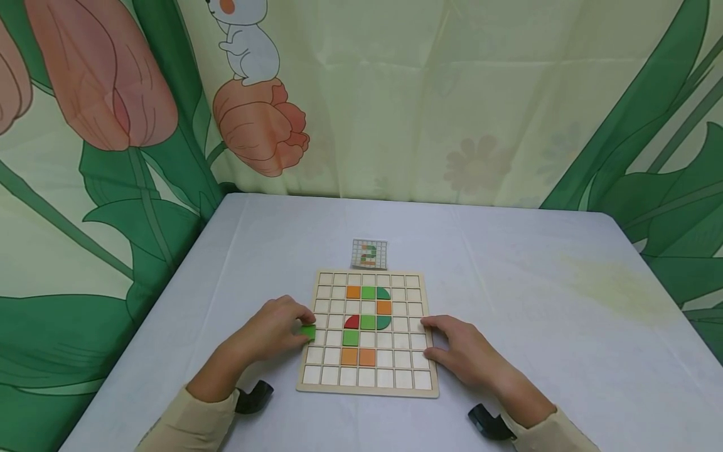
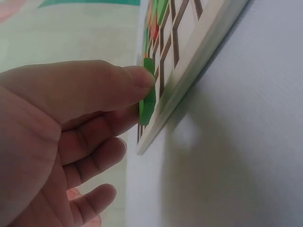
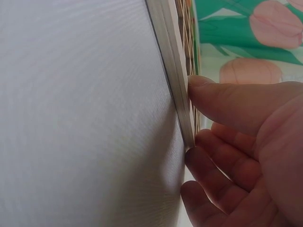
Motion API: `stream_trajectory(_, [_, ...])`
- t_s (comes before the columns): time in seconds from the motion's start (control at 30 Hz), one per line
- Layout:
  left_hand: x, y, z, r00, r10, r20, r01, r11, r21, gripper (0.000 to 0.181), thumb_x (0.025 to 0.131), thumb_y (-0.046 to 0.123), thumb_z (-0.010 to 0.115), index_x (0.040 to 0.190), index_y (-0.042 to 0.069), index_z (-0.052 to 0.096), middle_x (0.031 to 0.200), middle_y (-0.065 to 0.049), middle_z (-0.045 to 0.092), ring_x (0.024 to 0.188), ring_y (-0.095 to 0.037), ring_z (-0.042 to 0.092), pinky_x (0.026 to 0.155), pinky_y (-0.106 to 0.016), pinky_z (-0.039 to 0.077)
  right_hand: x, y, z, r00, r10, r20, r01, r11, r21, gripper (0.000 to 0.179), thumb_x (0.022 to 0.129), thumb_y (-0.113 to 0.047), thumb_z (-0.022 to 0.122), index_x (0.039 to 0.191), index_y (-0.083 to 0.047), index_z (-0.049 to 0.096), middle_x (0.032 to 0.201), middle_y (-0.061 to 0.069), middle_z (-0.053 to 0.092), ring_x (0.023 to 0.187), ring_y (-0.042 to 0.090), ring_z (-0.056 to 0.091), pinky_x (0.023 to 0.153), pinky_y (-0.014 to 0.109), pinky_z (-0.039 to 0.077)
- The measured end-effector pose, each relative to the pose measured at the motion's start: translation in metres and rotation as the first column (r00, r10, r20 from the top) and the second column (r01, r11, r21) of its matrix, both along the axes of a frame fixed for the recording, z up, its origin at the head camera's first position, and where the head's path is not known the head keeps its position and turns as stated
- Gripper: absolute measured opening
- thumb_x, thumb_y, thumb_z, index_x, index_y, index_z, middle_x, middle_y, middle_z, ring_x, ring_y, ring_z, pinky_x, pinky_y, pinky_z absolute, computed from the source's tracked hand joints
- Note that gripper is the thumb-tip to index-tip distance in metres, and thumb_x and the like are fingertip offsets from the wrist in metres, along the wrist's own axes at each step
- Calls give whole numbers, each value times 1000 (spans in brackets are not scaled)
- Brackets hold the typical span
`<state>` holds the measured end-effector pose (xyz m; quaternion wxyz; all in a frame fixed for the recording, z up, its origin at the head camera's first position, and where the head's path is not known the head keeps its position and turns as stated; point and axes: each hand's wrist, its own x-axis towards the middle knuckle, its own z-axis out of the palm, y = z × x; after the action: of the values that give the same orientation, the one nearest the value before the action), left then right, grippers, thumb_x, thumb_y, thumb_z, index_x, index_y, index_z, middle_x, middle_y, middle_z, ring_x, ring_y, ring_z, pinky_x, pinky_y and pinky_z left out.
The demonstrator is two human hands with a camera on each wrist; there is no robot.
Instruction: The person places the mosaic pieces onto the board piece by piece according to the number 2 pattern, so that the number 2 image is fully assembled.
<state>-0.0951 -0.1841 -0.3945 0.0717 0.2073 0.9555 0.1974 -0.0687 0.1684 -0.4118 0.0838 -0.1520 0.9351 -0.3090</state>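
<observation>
A wooden grid board lies on the table in the head view, with orange, green and red tiles set in some of its squares. At its left rim my left hand pinches a green square tile between thumb and forefinger. The left wrist view shows this tile edge-on, close beside the board's rim, the other fingers loosely bent. On the opposite side, my right hand touches the right rim with thumb and forefinger spread apart. Its thumb rests at the rim in the right wrist view.
A small pattern card with a coloured figure on a grid lies just behind the board. White cloth covers the table. Behind it hangs a curtain printed with tulips and leaves.
</observation>
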Motion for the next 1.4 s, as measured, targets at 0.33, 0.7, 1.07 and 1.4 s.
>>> stream_trajectory(0.33, [-2, 7, 2, 999, -44, -6, 44, 999, 18, 20, 79, 11, 83, 97, 11, 75, 88, 11, 64, 94, -15, 56, 83, -38, 48, 1, 0, 1, 1000, -5, 12, 5, 1000, -7, 48, 88, -14, 76, 133, -4, 60, 134, 10, 60, 129, 33, 52, 106, 51, 40])
stream_trajectory(0.7, [-3, 18, 4, 999, -7, 40, 5, 999, 49, 17, 81, 8, 80, 96, 12, 74, 92, 8, 63, 92, -14, 55, 81, -35, 49, 1, -1, 2, 1000, -13, 23, 13, 1000, 9, 48, 88, -13, 76, 133, -5, 60, 135, 11, 59, 130, 34, 51, 107, 51, 39])
stream_trajectory(1.07, [-4, 28, 6, 991, 13, 134, -27, 995, 96, 18, 82, 7, 80, 97, 11, 73, 92, 8, 67, 81, -13, 56, 74, -32, 50, 1, -2, 3, 1000, -16, 22, 16, 1000, 9, 48, 88, -13, 76, 133, -5, 60, 135, 10, 59, 130, 33, 51, 107, 51, 39])
stream_trajectory(1.4, [-4, 32, 3, 991, -58, 122, 39, 987, 154, 19, 85, 7, 77, 104, 9, 73, 99, 6, 69, 97, -15, 64, 85, -37, 53, 1, -2, 3, 999, -24, 30, 24, 1000, 9, 48, 88, -13, 76, 133, -5, 60, 135, 10, 59, 130, 33, 51, 106, 51, 39])
